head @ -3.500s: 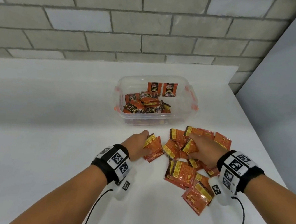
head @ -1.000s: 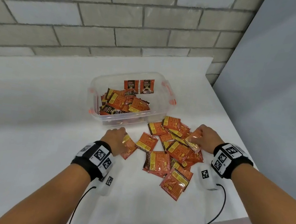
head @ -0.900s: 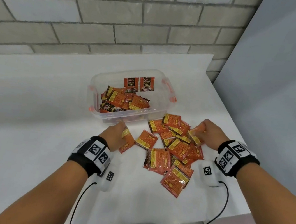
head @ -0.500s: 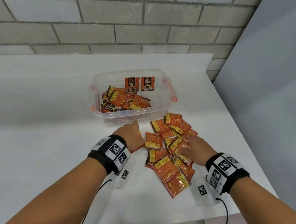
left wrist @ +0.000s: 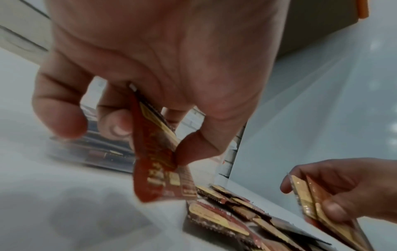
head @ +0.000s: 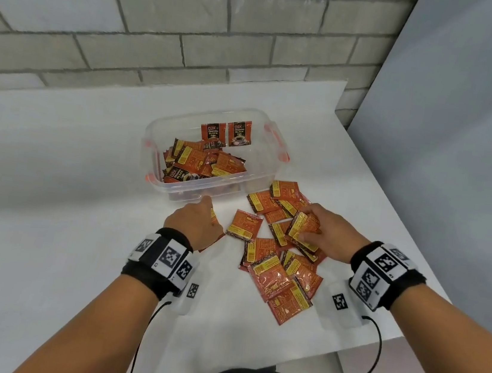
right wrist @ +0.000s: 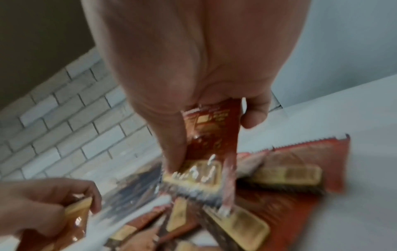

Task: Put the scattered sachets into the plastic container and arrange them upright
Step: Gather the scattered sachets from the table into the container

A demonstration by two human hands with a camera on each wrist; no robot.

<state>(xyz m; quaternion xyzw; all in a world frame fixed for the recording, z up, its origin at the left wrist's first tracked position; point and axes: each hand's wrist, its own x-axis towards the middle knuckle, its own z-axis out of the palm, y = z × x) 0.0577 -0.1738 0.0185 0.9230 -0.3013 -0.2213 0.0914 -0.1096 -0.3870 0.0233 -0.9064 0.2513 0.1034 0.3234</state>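
Several orange sachets (head: 277, 272) lie scattered on the white table in front of a clear plastic container (head: 157, 187). More sachets (head: 204, 162) lie jumbled inside it, and two stand upright (head: 226, 133) against its far wall. My left hand (head: 199, 221) hovers just before the container's near wall and pinches a sachet (left wrist: 154, 152) between thumb and fingers. Over the pile, my right hand (head: 323, 231) grips a small stack of sachets (head: 303, 230), thumb pressed on top (right wrist: 206, 152).
The container has orange clips (head: 278, 143) on its sides. A grey brick wall (head: 165, 25) runs behind the table and a pale panel (head: 449, 150) stands to the right. The table's right edge (head: 375, 338) lies close to my right wrist.
Both hands have drawn closer together near the container's front. The right hand moved left over the pile with its sachets; the left kept its sachet and shifted toward the container.
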